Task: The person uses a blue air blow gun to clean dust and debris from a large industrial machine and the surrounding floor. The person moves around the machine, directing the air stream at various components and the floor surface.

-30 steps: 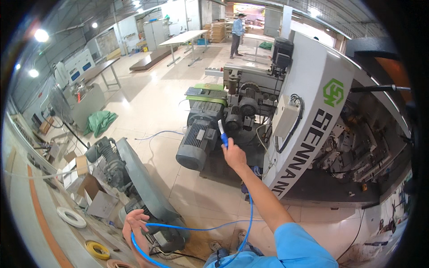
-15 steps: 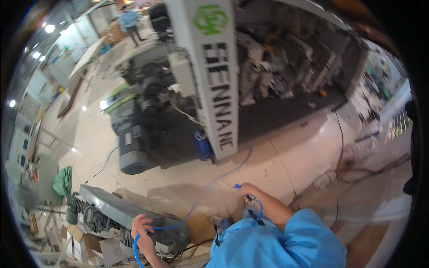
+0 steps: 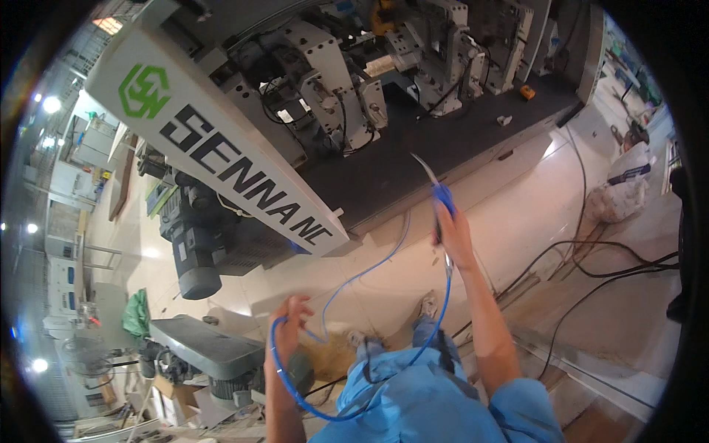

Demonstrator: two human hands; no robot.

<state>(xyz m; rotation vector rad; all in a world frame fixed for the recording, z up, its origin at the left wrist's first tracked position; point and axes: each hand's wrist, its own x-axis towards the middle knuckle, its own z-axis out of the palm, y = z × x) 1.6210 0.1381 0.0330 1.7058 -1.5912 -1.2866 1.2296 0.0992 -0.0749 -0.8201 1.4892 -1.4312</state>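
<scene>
The big machine (image 3: 358,181) is standing ahead, with a grey compressor (image 3: 214,347) crowding the space before its left end. In front of the machine, the left hand (image 3: 292,323) is supporting a blue hose (image 3: 445,301), its grip hard to tell, while the right hand (image 3: 456,238) is clamping its fingers around a blue air gun (image 3: 443,196), seemingly positioning it machineward; this is probably calling for hose slack, clear of the compressor.

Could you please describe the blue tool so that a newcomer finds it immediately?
Find the large machine across the top. Below it in the picture, the right grip holds the blue tool. Unlike the blue hose running below, it ends in a thin, curved, silvery nozzle.
</scene>
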